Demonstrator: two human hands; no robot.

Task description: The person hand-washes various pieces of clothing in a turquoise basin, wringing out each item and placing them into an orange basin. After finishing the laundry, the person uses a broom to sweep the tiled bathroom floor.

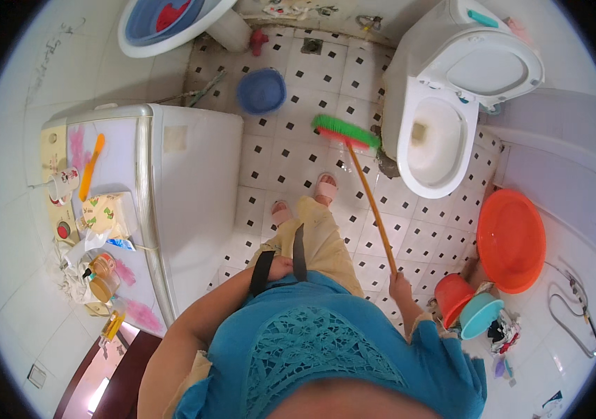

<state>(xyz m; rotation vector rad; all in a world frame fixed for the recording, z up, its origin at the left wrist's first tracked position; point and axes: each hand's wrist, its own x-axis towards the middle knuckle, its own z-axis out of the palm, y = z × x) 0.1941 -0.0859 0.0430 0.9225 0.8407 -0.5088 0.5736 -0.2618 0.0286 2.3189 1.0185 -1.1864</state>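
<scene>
My right hand (400,286) is closed around the upper end of the wooden handle of a push broom (372,207). The broom's green-bristled, red-backed head (347,132) lies on the tiled floor (298,146), beside the base of the toilet (436,136). My left hand (279,267) rests at my waist by dark straps (299,254); its fingers are partly hidden, so what it holds cannot be told. A blue plastic basin (261,91) sits on the floor a little left of the broom head.
A washing machine (198,183) stands at the left with tissues, cups and bottles on top. At the upper left is a pedestal sink (138,50). An orange tub (511,241), a red bucket (452,298) and a turquoise basin (481,316) are at the right. A floor drain (311,46) lies ahead.
</scene>
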